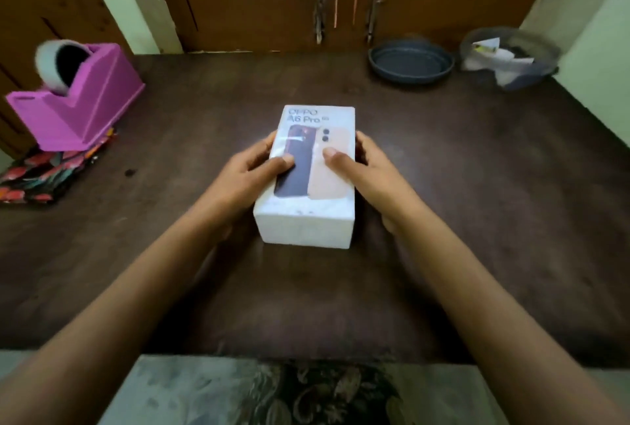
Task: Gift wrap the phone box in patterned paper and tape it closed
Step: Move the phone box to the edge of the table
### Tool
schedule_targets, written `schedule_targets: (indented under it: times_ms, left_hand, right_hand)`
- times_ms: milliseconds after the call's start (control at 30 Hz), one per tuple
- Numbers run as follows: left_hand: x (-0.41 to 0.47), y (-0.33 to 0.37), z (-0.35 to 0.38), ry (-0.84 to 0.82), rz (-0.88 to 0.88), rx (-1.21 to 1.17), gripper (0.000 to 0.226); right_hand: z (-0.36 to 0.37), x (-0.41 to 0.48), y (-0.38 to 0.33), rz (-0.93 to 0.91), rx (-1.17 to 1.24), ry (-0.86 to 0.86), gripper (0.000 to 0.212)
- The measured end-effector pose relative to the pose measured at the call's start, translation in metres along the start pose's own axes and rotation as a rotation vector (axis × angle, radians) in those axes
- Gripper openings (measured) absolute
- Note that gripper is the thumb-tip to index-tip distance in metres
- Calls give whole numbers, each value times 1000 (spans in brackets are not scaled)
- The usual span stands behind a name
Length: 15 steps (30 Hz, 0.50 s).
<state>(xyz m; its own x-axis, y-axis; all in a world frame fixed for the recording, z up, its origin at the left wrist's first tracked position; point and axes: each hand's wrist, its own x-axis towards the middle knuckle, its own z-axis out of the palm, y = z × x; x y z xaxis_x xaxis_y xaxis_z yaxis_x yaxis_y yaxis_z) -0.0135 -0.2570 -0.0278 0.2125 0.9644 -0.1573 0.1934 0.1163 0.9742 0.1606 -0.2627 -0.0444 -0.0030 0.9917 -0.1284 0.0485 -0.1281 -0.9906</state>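
Head view: lying flat mid-table, white phone box [312,182], glossy and rectangular, clamped between both hands. Left hand [245,175] gripping its left edge, thumb pressing on the lid; right hand [370,174] gripping the right edge likewise. Sitting far left, boxy pink tape dispenser [80,100] on folded patterned paper [47,172]. Showing underneath, dark, worn wooden table [477,203].
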Motion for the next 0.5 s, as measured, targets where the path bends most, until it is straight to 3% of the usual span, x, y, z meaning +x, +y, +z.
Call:
schedule_targets:
  times_ms: [100,300,500]
  left_hand:
    - [-9,-3,4,48,5,-3,23]
    - [-50,-2,15,132,11,76,29]
    - [-103,2,25,161,77,213,13]
  right_hand:
    - [3,-7,4,-55,10,35,39]
    - [7,-47,10,-144,-88,130,35]
    - [11,-98,22,-144,-170,218,36]
